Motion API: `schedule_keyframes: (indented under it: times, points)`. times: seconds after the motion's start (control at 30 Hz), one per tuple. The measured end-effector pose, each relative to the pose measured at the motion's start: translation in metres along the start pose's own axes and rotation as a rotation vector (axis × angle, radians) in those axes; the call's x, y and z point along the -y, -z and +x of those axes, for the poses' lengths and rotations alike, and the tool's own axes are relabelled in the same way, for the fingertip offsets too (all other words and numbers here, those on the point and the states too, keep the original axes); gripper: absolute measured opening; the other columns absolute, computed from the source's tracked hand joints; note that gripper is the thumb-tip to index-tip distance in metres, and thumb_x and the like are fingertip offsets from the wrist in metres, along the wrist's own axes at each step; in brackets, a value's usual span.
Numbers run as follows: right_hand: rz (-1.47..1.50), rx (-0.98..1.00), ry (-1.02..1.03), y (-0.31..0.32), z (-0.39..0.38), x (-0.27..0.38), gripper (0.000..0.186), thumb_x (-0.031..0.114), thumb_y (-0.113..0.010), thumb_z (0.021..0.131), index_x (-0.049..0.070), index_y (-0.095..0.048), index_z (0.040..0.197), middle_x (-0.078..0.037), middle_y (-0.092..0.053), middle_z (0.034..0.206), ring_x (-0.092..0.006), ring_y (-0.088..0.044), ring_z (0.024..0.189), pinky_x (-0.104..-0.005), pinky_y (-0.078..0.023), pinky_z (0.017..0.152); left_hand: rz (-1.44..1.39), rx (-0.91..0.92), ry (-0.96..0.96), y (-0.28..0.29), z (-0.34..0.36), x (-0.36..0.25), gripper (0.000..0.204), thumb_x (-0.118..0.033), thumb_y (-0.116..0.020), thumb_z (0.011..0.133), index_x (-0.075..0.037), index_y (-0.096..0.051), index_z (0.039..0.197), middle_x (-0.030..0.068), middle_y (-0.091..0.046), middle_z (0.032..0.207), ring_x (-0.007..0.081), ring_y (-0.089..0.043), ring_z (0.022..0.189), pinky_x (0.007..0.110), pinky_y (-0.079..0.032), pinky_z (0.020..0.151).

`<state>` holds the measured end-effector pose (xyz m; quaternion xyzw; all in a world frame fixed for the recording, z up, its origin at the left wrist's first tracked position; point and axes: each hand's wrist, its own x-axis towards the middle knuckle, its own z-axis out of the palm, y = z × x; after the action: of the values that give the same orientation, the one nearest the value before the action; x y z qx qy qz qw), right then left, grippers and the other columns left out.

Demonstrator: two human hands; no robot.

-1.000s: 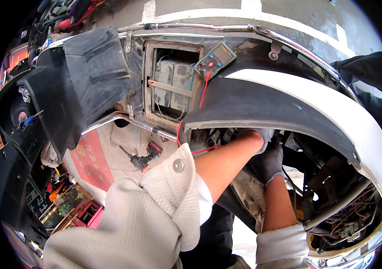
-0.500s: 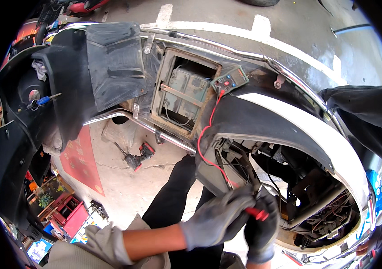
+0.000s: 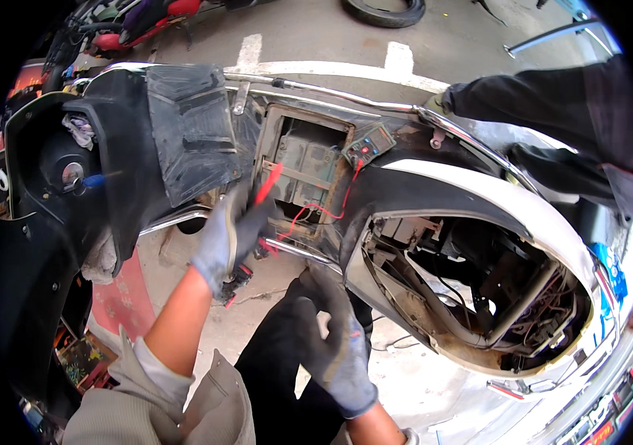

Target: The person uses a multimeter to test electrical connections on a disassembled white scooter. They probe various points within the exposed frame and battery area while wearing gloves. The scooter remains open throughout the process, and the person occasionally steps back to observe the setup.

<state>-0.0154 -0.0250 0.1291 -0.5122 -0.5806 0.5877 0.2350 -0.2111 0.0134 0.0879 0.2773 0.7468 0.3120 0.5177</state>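
Note:
My gloved left hand (image 3: 235, 230) is raised before the open battery compartment (image 3: 275, 119), closed on a red test probe (image 3: 267, 184) and its lead, both blurred. My gloved right hand (image 3: 331, 345) is below the chrome rail (image 3: 302, 252), fingers apart, holding nothing that shows. A green multimeter (image 3: 367, 145) lies tilted at the compartment's right edge, red lead running from it. Grey batteries (image 3: 303, 159) sit in the opening behind a metal strap. At right, the scooter's white-and-black body (image 3: 443, 189) surrounds a cavity with tubes and wiring. A cordless tool (image 3: 238, 285) lies on the ground, partly hidden.
Black front panels (image 3: 49, 274) with blue key (image 3: 94, 180) stand left, beside a dark mat (image 3: 187, 133). A co-worker's dark-clothed limbs (image 3: 539, 96) reach in at upper right. Behind are a loose tyre (image 3: 383, 15) and red scooters (image 3: 120, 41). A red patch (image 3: 116, 300) marks the ground.
Both hands have left the body cavity and separated. My left hand has moved up-left toward the compartment with the red probe. The co-worker's limbs have come further in at upper right.

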Motion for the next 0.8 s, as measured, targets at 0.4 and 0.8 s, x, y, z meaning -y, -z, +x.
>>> schedule_keyframes:
  times: [0.4,0.8]
  points:
    - [0.2,-0.536,-1.02,0.063,-0.268,-0.247,0.028,0.023,-0.053,0.089,0.001,-0.057,0.105,-0.007,-0.064,0.084,-0.0112,-0.052,0.069,-0.0254,-0.042,0.06,-0.183,0.136,-0.41,-0.078,0.097,0.029,0.04,-0.009,-0.049,0.093,0.004,-0.041,0.13,0.0169,-0.048,0.13,0.0188,-0.048,0.116,0.029,-0.036,0.103]
    - [0.006,-0.472,-1.444,-0.038,-0.438,-0.474,0.039,0.034,-0.052,0.081,0.001,-0.064,0.099,-0.024,-0.064,0.094,-0.0387,-0.06,0.096,-0.0431,-0.047,0.084,-0.168,0.023,-0.493,-0.126,0.047,0.122,0.042,-0.024,-0.049,0.093,0.001,-0.046,0.127,0.0115,-0.053,0.124,0.0224,-0.053,0.111,0.033,-0.042,0.094]
